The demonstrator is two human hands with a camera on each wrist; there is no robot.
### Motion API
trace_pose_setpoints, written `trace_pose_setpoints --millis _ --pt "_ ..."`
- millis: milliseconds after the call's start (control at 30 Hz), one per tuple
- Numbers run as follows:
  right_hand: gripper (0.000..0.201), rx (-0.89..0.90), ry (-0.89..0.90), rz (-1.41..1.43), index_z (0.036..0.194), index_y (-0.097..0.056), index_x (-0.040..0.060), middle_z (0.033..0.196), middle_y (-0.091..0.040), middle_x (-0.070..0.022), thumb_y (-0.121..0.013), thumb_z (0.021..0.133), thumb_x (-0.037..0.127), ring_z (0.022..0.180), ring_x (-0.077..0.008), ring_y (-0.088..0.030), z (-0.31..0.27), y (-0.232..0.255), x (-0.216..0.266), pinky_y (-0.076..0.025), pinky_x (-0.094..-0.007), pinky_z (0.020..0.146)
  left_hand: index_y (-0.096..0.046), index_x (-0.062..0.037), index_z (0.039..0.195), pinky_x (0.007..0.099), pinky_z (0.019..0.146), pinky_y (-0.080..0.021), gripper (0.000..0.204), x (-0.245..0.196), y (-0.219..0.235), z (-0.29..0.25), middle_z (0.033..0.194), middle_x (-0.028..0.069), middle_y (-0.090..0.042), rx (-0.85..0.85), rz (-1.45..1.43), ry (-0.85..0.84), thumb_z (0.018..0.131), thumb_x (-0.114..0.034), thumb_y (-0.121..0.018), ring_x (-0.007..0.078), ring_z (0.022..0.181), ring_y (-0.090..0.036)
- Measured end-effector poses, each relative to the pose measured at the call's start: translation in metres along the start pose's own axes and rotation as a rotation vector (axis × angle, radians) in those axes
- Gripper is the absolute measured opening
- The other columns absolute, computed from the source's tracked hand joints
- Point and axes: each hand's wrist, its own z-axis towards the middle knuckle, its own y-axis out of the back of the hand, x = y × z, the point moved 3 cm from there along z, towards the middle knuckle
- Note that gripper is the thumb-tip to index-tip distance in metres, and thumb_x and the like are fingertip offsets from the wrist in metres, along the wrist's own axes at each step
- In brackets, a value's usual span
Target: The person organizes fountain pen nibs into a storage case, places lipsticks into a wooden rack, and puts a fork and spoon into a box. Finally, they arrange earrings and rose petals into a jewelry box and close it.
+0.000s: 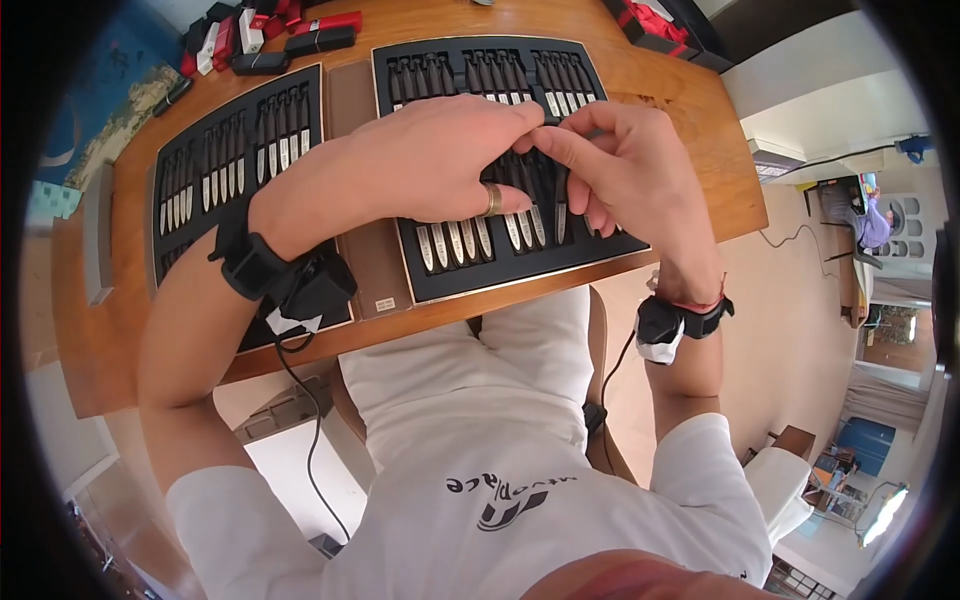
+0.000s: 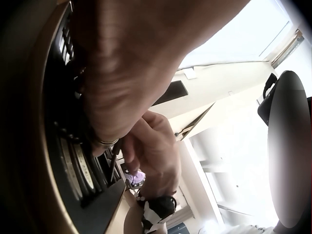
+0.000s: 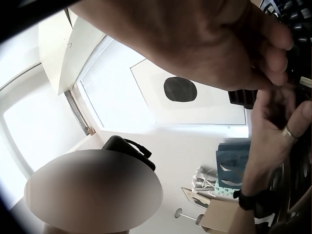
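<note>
Both hands meet over a dark display case (image 1: pixel 520 278) lined with rows of slim black sticks (image 1: pixel 500 72) that have silver-white printed ends. My right hand (image 1: pixel 630 150) pinches the upper part of one such stick (image 1: pixel 561 212) between curled fingers; its pale lower end points toward me. The left hand (image 1: pixel 430 150) reaches across the rows from the left, with its fingertips right at the right thumb. One of its digits bears a ring (image 1: pixel 493 199) and lies low over the sticks. In the left wrist view the left fingertips are hidden, while the right hand (image 2: pixel 156 146) shows beyond the ring.
The case's other panel (image 1: pixel 330 200) lies spread on the left with more sticks in rows. Red, black and white small boxes (image 1: pixel 240 35) are heaped at the far left of the wooden table (image 1: pixel 720 180). A black box with red contents (image 1: pixel 665 25) stands at the back right.
</note>
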Motion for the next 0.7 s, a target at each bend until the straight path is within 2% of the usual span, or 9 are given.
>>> trace_pose_setpoints --millis 67,233,300,333,367,433,500,600,700 --pt "0.03 -0.024 0.009 0.014 0.11 -0.075 -0.005 0.063 -0.066 -0.0036 -0.075 0.103 0.024 0.045 -0.0069 -0.056 -0.001 -0.003 -0.001 -0.04 -0.024 0.041 -0.054 -0.0048 0.126 0.0482 0.081 -0.05 0.057 0.004 -0.005 0.0 0.089 0.0129 -0.062 -0.036 0.027 -0.042 0.089 -0.031 -0.089 0.0376 0.093 -0.066" --pt "0.027 -0.061 -0.022 0.042 0.112 -0.073 -0.0041 0.067 -0.068 -0.0054 -0.067 0.107 0.022 0.054 -0.0094 -0.061 -0.02 -0.003 -0.012 -0.047 -0.0286 0.05 -0.054 -0.0052 0.129 0.0489 0.086 -0.052 0.057 -0.007 0.007 -0.003 0.099 0.0164 -0.066 0.013 -0.009 0.086 0.09 -0.032 -0.087 0.0387 0.099 -0.067" --pt "0.023 -0.183 0.166 -0.033 0.111 -0.072 -0.0032 0.067 -0.068 -0.0085 -0.067 0.107 0.019 0.055 -0.0143 -0.063 -0.023 -0.004 -0.027 -0.048 -0.0312 0.053 -0.056 -0.0048 0.13 0.0491 0.087 -0.052 0.056 -0.001 0.001 -0.001 0.102 0.0166 -0.067 0.053 -0.009 0.083 0.091 -0.032 -0.086 0.0389 0.099 -0.067" --pt "0.023 -0.182 0.165 -0.034 0.111 -0.072 -0.0032 0.067 -0.068 -0.0085 -0.067 0.107 0.019 0.055 -0.0143 -0.063 -0.023 -0.002 -0.028 -0.048 -0.0312 0.053 -0.06 -0.0049 0.13 0.0491 0.087 -0.053 0.052 0.003 -0.003 -0.001 0.103 0.0155 -0.066 -0.035 0.007 -0.102 0.092 -0.031 -0.084 0.0383 0.098 -0.067" --pt "0.019 -0.205 0.195 -0.1 0.111 -0.071 -0.0021 0.072 -0.069 -0.0114 -0.067 0.105 0.016 0.06 -0.0206 -0.066 -0.023 0.0 -0.028 -0.05 -0.0349 0.057 -0.065 -0.0049 0.13 0.049 0.088 -0.053 0.048 0.007 -0.007 -0.003 0.103 0.0143 -0.066 -0.124 0.025 -0.287 0.093 -0.03 -0.083 0.0376 0.097 -0.067" --pt "0.017 -0.237 0.222 -0.163 0.112 -0.071 -0.0011 0.077 -0.07 -0.0142 -0.068 0.104 0.013 0.064 -0.027 -0.068 -0.018 0.003 -0.032 -0.052 -0.0387 0.061 -0.069 -0.0053 0.128 0.0483 0.087 -0.053 0.043 0.004 -0.003 -0.002 0.102 0.0127 -0.065 -0.039 0.075 -0.292 0.094 -0.029 -0.081 0.0364 0.095 -0.067" --pt "0.015 -0.348 0.558 -0.461 0.111 -0.071 0.0003 0.093 -0.07 -0.0195 -0.068 0.1 0.009 0.082 -0.0387 -0.07 -0.002 0.006 -0.03 -0.054 -0.0457 0.072 -0.073 -0.0056 0.126 0.0475 0.085 -0.054 0.038 -0.001 -0.002 -0.002 0.1 0.0112 -0.064 0.053 0.128 -0.303 0.096 -0.028 -0.079 0.0352 0.094 -0.067" --pt "0.014 -0.34 0.59 -0.55 0.108 -0.069 -0.0001 0.102 -0.067 -0.0209 -0.069 0.097 0.008 0.095 -0.0431 -0.067 0.016 0.005 -0.027 -0.053 -0.0506 0.082 -0.075 -0.0063 0.123 0.0452 0.081 -0.054 0.037 -0.008 -0.003 -0.005 0.098 0.0098 -0.064 0.051 0.288 -0.261 0.098 -0.034 -0.075 0.0327 0.09 -0.067" --pt "0.011 -0.254 0.587 -0.619 0.104 -0.067 -0.0008 0.103 -0.065 -0.0215 -0.069 0.097 0.008 0.096 -0.0429 -0.066 0.032 0.006 -0.032 -0.053 -0.0512 0.084 -0.075 -0.0063 0.123 0.0441 0.082 -0.054 0.041 -0.018 -0.006 -0.009 0.098 0.0098 -0.064 0.04 0.38 -0.263 0.097 -0.038 -0.075 0.033 0.087 -0.067"
